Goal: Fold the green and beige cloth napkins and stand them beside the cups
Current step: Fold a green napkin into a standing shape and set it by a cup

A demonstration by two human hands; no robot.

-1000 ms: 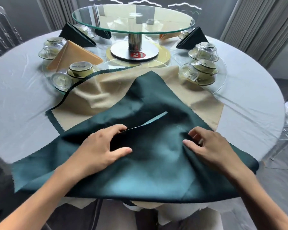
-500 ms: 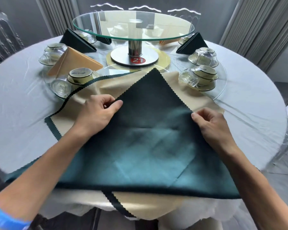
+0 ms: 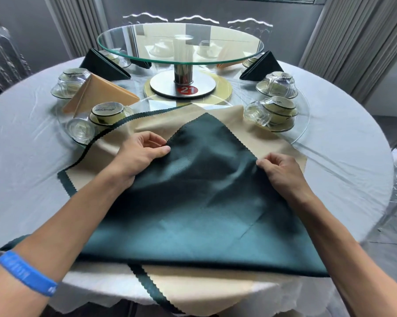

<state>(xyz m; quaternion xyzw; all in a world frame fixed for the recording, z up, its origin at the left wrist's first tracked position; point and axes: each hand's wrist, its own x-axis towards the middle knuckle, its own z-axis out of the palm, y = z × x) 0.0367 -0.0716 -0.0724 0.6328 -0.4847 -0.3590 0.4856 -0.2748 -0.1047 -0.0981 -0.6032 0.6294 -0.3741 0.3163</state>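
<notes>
The green napkin (image 3: 199,202) lies folded into a triangle in front of me, its tip pointing toward the glass turntable (image 3: 180,43), its folded edge along the near rim of the tabletop (image 3: 21,161). My left hand (image 3: 139,154) pinches its left zigzag edge, fingers curled with the thumb pressed on top of the cloth. My right hand (image 3: 282,171) pinches the right edge in the same way; those fingertips are tucked under, so I cannot see how far the cloth runs between them. The cloth between my hands is rumpled and slightly lifted.

Under it sits a beige napkin (image 3: 257,136), mostly covered, and beneath that another green one showing only as a thin dark border (image 3: 111,129) to the left of the triangle. A beige corner (image 3: 206,291) hangs over the tabletop's near rim, cut off at the bottom.

Left of the turntable stand a folded beige napkin (image 3: 99,96) and a dark one (image 3: 102,66) among upturned cups (image 3: 106,113). Right of it stands another dark folded napkin (image 3: 262,67) behind more cups (image 3: 277,108). Things behind the turntable show only blurred through the glass. A blue wristband (image 3: 26,273) circles my left forearm.
</notes>
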